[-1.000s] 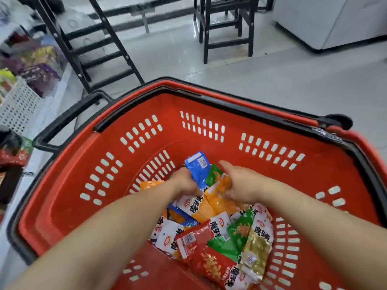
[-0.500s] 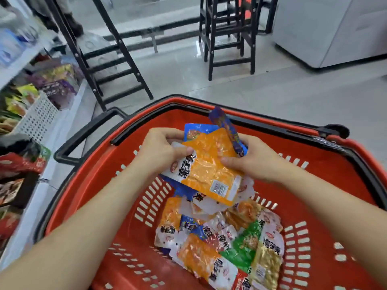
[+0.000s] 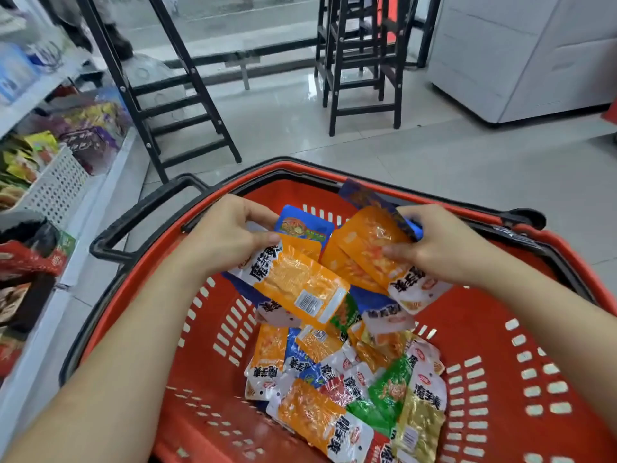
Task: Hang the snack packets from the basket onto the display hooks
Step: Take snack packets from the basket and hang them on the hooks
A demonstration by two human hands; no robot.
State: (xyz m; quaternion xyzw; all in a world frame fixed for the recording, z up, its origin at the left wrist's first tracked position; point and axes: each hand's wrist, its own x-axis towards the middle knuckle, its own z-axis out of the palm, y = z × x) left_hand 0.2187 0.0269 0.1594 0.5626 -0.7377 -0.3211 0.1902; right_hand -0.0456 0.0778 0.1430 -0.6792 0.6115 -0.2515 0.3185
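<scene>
Two bare hands up over the far half of a red basket [image 3: 500,315], forearms coming in from the near corners and converging. Grips with the left hand [image 3: 230,235] the white printed end of an orange packet [image 3: 300,285]: thumb laid flat across the top face, fingers curled underneath and mostly hidden, knuckles turned up. Holds that packet slanting down toward the right, barcode label uppermost, more packets bunched beneath it in the same grasp, how many cannot be told. Shows a light blue packet [image 3: 305,225] standing up just beyond the left thumb. Pinches with the right hand [image 3: 444,248] a second orange packet [image 3: 367,248], fingertips pressed on its clear face, the rest of the grip hidden behind the packets, wrist bent inward. Carries at least one further orange packet under it and a dark blue packet [image 3: 362,195] poking up past the fingers toward the far rim. Holds the two bundles close, edges overlapping between the hands. Below and nearer than both hands, on the basket floor, a loose heap of packets [image 3: 350,389]: orange, blue, green, red and gold, lying flat and overlapping. Left of the left hand, the basket's black handle [image 3: 137,213] folded down along the rim; farther left, a white perforated tray [image 3: 56,188] of bagged goods on a shelf. Beyond the hands, on pale floor tiles [image 3: 434,162], a black stool [image 3: 364,110] and a black slanted frame [image 3: 207,101]; beyond the right hand, a white cabinet [image 3: 521,61].
</scene>
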